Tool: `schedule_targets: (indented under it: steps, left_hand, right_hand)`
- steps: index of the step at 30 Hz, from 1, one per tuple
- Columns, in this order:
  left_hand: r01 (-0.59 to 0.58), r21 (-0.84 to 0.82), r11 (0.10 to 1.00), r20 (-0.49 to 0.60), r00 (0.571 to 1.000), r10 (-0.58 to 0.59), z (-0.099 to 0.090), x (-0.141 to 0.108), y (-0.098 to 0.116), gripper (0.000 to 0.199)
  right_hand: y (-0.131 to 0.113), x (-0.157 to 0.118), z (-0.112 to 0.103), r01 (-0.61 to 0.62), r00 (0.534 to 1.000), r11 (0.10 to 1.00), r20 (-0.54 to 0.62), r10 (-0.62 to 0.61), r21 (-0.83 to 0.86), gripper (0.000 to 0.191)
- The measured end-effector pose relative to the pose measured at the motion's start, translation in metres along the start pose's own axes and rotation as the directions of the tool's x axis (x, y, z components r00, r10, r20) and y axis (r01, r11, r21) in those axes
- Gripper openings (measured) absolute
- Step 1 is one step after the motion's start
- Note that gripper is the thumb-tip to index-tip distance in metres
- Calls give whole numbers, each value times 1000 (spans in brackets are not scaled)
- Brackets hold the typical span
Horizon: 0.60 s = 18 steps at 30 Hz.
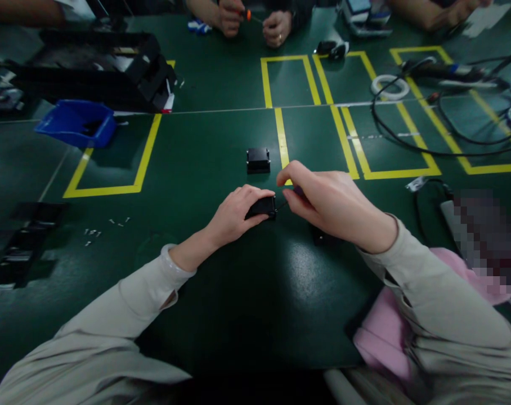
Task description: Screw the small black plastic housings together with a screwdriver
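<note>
My left hand (238, 214) grips a small black box (261, 207) against the table, with its fingers over the top and its thumb along the near side. My right hand (327, 202) is closed around a screwdriver (283, 203). The thin shaft points left and meets the box's right end, while most of the handle is hidden in the fist. A similar black box (258, 160) with small metal screws at its corners sits just beyond. Partly under my right wrist lies another dark piece (321, 238), mostly hidden.
Several loose screws (93, 232) and black parts (23, 242) lie to the left. Farther back are a blue bin (78, 121) and a black rack (99, 70). Cables (390, 132) and a pink cloth (384, 337) are on the right. Across the table, another person's hands (276, 28) hold an orange-handled tool.
</note>
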<state>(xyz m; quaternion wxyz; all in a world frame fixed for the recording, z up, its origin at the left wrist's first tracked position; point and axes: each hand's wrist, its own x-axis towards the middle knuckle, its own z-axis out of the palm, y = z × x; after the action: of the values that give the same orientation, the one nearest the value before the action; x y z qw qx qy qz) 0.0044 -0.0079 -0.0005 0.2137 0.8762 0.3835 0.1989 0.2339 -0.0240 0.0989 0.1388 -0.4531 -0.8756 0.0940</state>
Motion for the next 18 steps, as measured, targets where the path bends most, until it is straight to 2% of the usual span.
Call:
schedule_targets:
  steps: [6, 12, 18]
  left_hand:
    - [0, -12, 1000, -4, 1000, 0, 0, 0, 0, 42]
    - [-6, -13, 1000, -9, 1000, 5, -1, 0, 0, 41]
    - [12, 0, 1000, 2, 1000, -12, 0, 0, 1, 41]
  right_hand:
    - [0, 0, 0, -36, 999, 999, 17, 37, -40, 26]
    - [2, -1, 1, 14, 1000, 1000, -9, -14, 25, 23]
    - [-1, 0, 2, -32, 999, 999, 19, 32, -36, 24]
